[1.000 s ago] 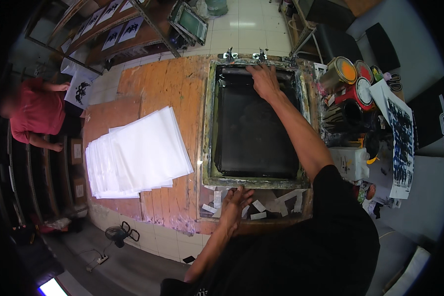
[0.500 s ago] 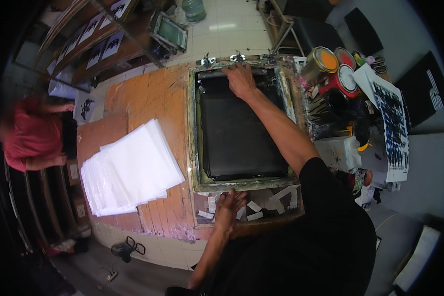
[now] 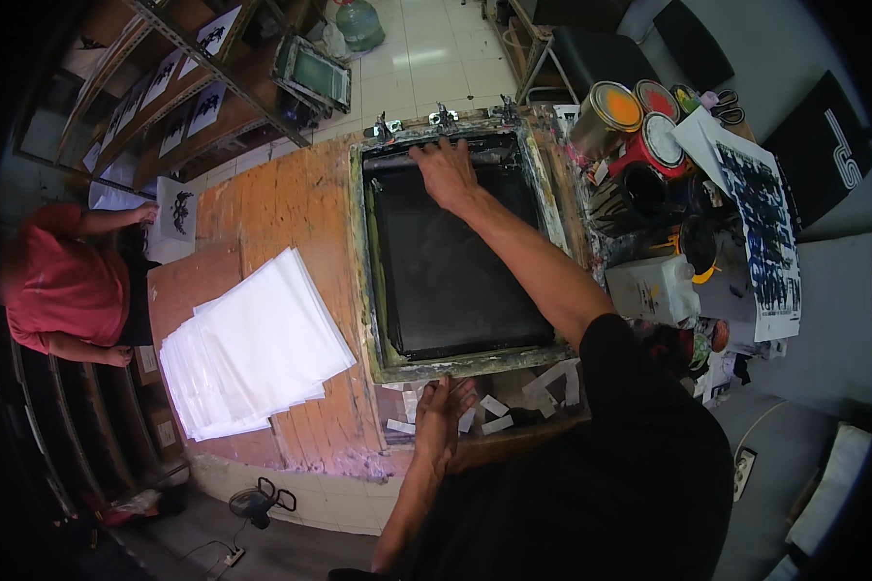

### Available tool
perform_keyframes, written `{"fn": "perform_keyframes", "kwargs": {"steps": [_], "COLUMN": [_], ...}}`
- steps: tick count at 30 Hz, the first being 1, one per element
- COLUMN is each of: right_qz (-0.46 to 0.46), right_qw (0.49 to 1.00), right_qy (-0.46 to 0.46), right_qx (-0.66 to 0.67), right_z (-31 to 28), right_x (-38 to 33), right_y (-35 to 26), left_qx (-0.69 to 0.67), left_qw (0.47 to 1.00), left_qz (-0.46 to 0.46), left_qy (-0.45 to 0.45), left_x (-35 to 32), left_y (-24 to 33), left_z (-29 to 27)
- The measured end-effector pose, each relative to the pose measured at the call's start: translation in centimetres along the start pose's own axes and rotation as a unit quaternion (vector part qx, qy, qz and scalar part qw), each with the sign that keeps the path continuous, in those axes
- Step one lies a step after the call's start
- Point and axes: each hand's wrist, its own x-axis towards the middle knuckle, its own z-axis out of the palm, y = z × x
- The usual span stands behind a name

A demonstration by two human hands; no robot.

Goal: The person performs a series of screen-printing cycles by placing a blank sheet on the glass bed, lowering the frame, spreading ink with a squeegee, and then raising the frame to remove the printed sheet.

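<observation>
A screen-printing frame (image 3: 365,290) with a dark, ink-covered mesh lies on the wooden table in front of me. My right hand (image 3: 446,174) reaches across to its far end, fingers bent over a dark bar-like squeegee (image 3: 489,156) that spans the mesh there. Much of the squeegee is hidden by the hand and blends into the ink. At the near edge of the frame, my left hand (image 3: 441,412) is turned partly palm up, fingers loosely apart, a fingertip against the rim. Pale tape pieces (image 3: 496,424) lie beside it on the board below the frame.
White sheets (image 3: 262,344) are stacked to the left. Metal hinge clamps (image 3: 443,117) stand behind the frame. At right are paint cans (image 3: 612,111), a white jug (image 3: 654,290) and an ink-smeared sheet (image 3: 758,228). A person in red (image 3: 73,281) holds a printed sheet (image 3: 174,218) at far left.
The whole view has shifted slightly. Both my hands keep nearly the same places on the frame and squeegee. At left, the person's printed sheet shows more fully.
</observation>
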Motion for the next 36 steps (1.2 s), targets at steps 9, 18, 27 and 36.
{"fn": "perform_keyframes", "kwargs": {"steps": [9, 18, 27, 36], "right_qz": [-0.034, -0.060, -0.032, -0.036], "right_qw": [0.998, 0.994, 0.999, 0.998], "right_qy": [0.042, 0.050, 0.028, 0.039], "right_qx": [0.037, 0.078, 0.004, 0.029], "right_z": [-3.4, -2.6, -0.1, -5.8], "right_x": [-4.6, -3.4, -9.4, -27.4], "right_y": [3.5, 1.1, -0.6, -8.9], "left_qx": [-0.008, -0.021, -0.029, -0.044], "left_qw": [1.000, 1.000, 0.999, 0.995], "left_qz": [-0.006, -0.011, 0.015, 0.039], "left_qy": [0.002, 0.012, -0.012, -0.076], "left_x": [0.3, 0.0, 0.6, 0.2], "left_y": [0.0, 0.0, -1.1, -0.2], "left_z": [0.2, 0.1, -0.8, -0.7]}}
